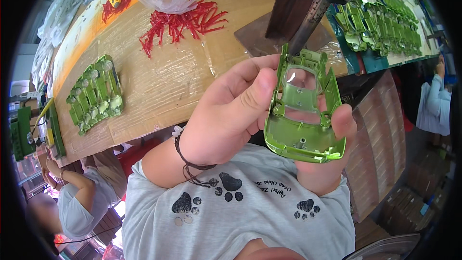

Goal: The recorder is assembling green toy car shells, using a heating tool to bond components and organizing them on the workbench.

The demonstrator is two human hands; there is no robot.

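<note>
the left hand (236, 108) and right hand (344, 124) grip the green car shell (294, 137) right of centre — likely light, stiff, slick plastic. its side rims (332, 89) seem the safest hold.

Lettering on the wearer's light-grey T-shirt (211, 231): small black printed characters (269, 188) run in short slanting lines across the chest, set between the central black paw print (230, 182) and the right-hand paw print (306, 206). The characters are small and tilted; their wording cannot be read with certainty.
</note>
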